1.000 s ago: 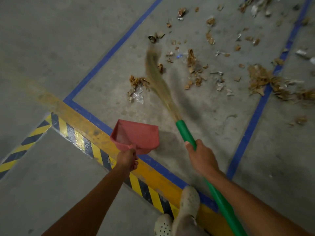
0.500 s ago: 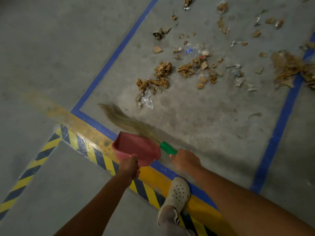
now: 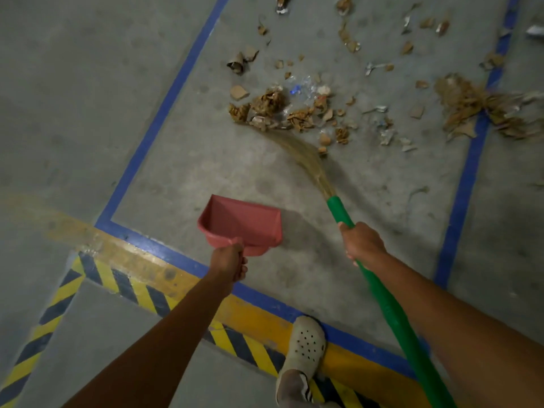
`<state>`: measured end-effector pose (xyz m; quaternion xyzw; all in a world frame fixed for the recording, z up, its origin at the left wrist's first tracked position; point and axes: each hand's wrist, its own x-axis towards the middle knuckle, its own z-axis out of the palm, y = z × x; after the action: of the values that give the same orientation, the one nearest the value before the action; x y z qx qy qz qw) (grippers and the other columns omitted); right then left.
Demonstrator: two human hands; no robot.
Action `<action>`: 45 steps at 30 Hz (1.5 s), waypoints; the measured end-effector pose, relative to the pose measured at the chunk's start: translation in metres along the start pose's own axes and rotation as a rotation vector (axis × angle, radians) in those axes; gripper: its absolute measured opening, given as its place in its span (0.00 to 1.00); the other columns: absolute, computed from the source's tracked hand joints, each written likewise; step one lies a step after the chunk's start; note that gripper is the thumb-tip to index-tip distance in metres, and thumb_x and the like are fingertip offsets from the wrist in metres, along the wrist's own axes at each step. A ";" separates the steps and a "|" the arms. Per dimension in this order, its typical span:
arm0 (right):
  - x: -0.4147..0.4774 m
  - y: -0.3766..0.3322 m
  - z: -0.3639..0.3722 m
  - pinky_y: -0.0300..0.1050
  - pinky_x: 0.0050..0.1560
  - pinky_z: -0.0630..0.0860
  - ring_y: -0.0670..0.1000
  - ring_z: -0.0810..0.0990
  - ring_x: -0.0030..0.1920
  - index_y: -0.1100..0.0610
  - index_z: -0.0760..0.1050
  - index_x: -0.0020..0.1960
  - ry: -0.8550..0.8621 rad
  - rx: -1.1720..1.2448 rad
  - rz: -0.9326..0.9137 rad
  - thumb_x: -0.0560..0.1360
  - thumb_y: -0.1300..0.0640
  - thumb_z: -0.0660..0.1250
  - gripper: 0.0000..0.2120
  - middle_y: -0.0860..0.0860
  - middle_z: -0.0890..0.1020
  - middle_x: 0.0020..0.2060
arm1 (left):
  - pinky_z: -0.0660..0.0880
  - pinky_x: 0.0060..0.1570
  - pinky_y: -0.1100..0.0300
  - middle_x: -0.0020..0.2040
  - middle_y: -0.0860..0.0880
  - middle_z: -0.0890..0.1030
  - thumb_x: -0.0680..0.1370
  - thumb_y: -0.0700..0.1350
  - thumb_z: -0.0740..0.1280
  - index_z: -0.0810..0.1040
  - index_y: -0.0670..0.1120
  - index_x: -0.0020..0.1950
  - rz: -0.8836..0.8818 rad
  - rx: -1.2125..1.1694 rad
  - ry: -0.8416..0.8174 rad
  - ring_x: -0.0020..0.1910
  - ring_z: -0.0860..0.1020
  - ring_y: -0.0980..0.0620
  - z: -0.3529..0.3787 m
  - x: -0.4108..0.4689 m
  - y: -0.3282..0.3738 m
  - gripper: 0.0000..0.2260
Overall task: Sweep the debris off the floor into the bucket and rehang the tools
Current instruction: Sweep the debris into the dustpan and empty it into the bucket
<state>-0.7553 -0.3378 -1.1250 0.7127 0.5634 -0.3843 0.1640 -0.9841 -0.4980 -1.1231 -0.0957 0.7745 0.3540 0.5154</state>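
Left hand (image 3: 230, 262) grips the empty dustpan (image 3: 241, 223), right hand (image 3: 363, 244) the broom (image 3: 382, 290); far debris (image 3: 282, 110) remains unswept.

The grey concrete floor (image 3: 206, 160), marked with blue lines (image 3: 164, 107) and yellow-black hazard stripes (image 3: 123, 285), carries scattered brown paper scraps (image 3: 270, 108) and crumpled clear plastic (image 3: 306, 83).

The broom (image 3: 306, 160) has swung from the dustpan (image 3: 244, 222) out to the debris (image 3: 273, 110) (bristles blurred).
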 end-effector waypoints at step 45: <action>0.063 -0.150 0.000 0.54 0.52 0.80 0.61 0.82 0.49 0.60 0.73 0.59 0.146 0.188 0.263 0.80 0.36 0.54 0.28 0.59 0.81 0.51 | 0.66 0.22 0.63 0.34 0.43 0.73 0.79 0.46 0.65 0.75 0.41 0.43 0.047 0.179 -0.181 0.26 0.69 0.50 -0.027 0.126 0.179 0.09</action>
<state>-0.8900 -0.2487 -1.1412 0.8185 0.4373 -0.3578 0.1041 -1.1522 -0.3570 -1.1464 0.0016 0.7554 0.3026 0.5812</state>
